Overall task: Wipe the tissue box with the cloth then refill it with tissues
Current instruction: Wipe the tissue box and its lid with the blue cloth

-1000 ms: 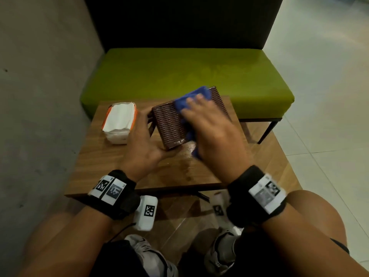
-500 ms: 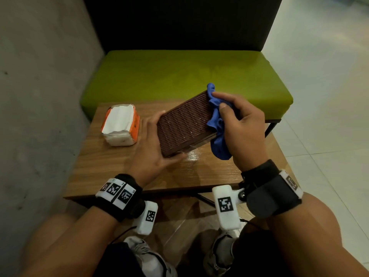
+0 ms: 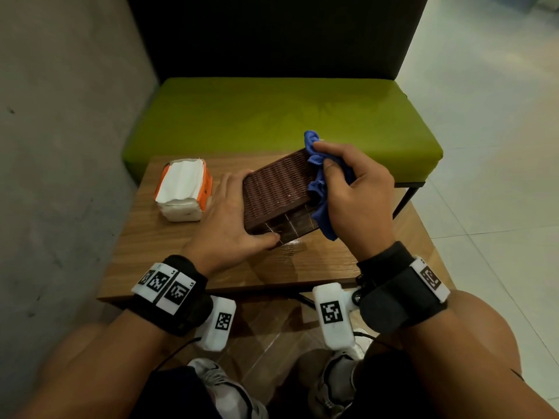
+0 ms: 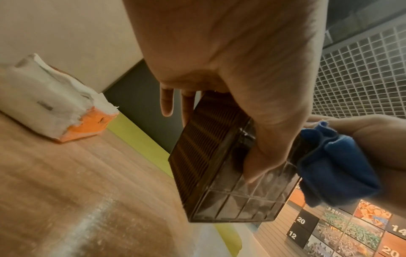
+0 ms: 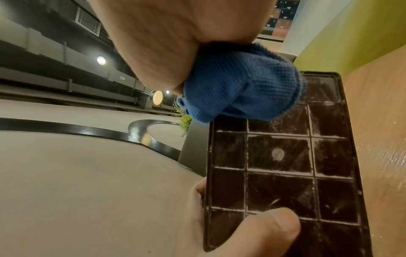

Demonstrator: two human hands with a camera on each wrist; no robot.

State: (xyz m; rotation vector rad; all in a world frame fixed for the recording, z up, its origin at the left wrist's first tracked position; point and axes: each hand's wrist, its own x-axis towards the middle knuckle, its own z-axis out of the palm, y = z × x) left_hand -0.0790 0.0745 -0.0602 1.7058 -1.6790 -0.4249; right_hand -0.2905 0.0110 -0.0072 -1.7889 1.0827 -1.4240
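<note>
A dark brown woven tissue box [image 3: 276, 189] stands tilted on its edge on the wooden table [image 3: 169, 246], its ribbed, dusty underside [image 5: 279, 156] facing me. My left hand [image 3: 230, 225] grips the box's near left corner, thumb on the underside [image 4: 261, 161] and fingers behind. My right hand [image 3: 354, 189] holds a bunched blue cloth [image 3: 317, 179] against the box's right end; the cloth [image 5: 239, 93] touches the underside's far part. A torn-open orange pack of white tissues [image 3: 183, 189] lies at the table's left.
A green cushioned bench [image 3: 272, 122] with a dark backrest stands just behind the table. A grey wall runs along the left. Tiled floor lies to the right. My knees and shoes are under the table's near edge [image 3: 242, 290].
The box has been tipped up from lying flat onto its edge. My right hand has moved with the cloth from the box's top to its right end. My left hand regripped the near corner.
</note>
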